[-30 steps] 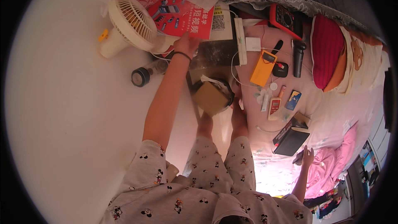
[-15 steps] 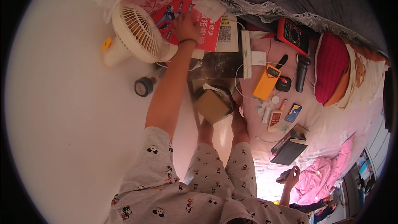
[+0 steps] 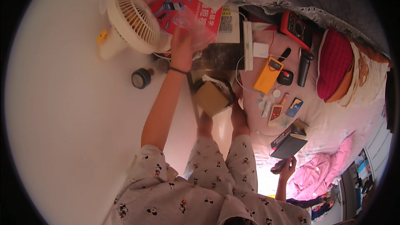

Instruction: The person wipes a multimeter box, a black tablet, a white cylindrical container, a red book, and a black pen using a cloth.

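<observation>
My left hand reaches forward beside the white fan and grips a crumpled clear plastic bag held just above a red printed box. A thin dark band circles that wrist. My right hand is low at the right, on the pink bedding just below a dark book-like box. It is small in the picture, and what it holds, if anything, is unclear. A brown cardboard box sits by my bare feet.
A black tape roll lies on the pale floor at the left. Ahead lie a white power strip, an orange device, a red meter, a black cylinder and a red pillow.
My left hand has lifted off the red box and now holds the clear bag above it. My right hand has shifted a little lower and to the left.
</observation>
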### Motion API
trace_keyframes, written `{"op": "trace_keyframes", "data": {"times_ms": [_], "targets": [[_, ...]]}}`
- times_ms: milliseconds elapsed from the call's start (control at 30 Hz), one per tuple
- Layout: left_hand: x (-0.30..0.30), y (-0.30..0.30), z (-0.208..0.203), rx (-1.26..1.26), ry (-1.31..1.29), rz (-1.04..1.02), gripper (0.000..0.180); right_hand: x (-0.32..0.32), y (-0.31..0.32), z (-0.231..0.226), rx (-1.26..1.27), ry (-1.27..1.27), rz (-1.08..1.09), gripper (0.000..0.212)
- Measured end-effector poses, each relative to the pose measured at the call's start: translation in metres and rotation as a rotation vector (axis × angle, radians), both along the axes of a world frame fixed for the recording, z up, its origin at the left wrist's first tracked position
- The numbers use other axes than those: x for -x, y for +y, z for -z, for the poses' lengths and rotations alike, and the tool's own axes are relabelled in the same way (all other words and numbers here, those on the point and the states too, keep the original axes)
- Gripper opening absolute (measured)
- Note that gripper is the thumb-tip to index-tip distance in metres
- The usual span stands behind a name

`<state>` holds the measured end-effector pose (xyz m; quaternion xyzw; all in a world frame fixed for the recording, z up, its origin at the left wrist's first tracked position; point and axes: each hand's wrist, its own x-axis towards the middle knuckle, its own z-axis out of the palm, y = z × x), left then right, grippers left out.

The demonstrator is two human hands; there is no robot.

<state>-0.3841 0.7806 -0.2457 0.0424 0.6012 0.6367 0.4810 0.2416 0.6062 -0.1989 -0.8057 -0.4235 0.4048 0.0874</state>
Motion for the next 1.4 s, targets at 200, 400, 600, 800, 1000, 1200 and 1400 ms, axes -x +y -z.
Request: {"op": "trace_keyframes", "data": {"times_ms": [200,400,600,800,1000,1200,1400], "targets": [[-0.067,-0.146,0.035,0.250,1.075,0.365,0.034,0.041,-0.010,-0.006,0.049,0.007,-0.052,0.027],[-0.107,-0.256,0.128,0.501,1.044,0.560,0.044,0.062,-0.032,-0.008,0.129,0.028,-0.079,0.026],[-0.148,-0.259,0.226,0.594,1.096,0.847,0.046,0.053,-0.052,-0.002,0.173,-0.056,-0.147,0.027],[-0.184,-0.238,0.271,0.565,1.317,1.144,0.043,0.057,-0.056,-0.004,0.189,-0.097,-0.190,0.027],[-0.192,-0.201,0.296,0.712,1.067,1.551,0.054,0.063,-0.053,-0.002,0.229,-0.105,-0.102,0.024],[-0.170,-0.193,0.266,0.738,1.199,1.326,0.055,0.058,-0.057,0.013,0.129,-0.033,-0.146,0.022],[-0.128,-0.125,0.157,0.265,0.942,0.875,0.014,0.066,-0.050,0.006,0.142,-0.026,-0.083,0.022]]}}
